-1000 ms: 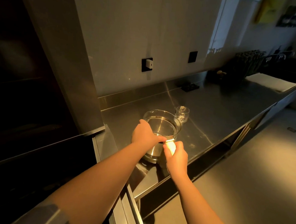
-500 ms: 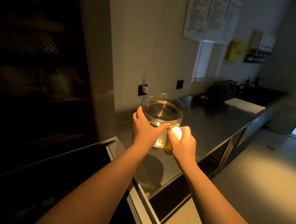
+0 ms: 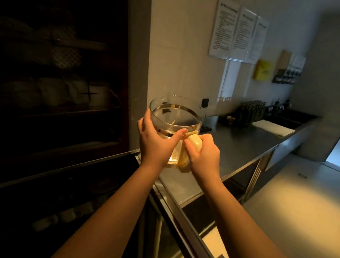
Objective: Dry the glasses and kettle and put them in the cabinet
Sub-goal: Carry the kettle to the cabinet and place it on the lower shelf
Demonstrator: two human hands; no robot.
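Observation:
A clear glass kettle [image 3: 176, 117] with a wide open rim and a pale yellow handle is held up in the air above the steel counter [image 3: 232, 148]. My left hand [image 3: 157, 142] wraps its left side, thumb along the front. My right hand [image 3: 203, 155] grips the yellow handle. The dark cabinet [image 3: 57, 86] stands to the left, with pale cups and pots dimly visible on its shelves. The small glass seen before is hidden behind the kettle and hands.
A steel post [image 3: 137, 69] separates cabinet and wall. Farther along the counter lie a white cloth [image 3: 273, 127], a dark rack [image 3: 250, 114] and a sink [image 3: 294, 117]. Papers [image 3: 238, 29] hang on the wall. Floor lies to the right.
Both hands lifted the kettle off the counter and raised it up and slightly left toward the cabinet. The view tilted upward, so the small glass dropped out of sight.

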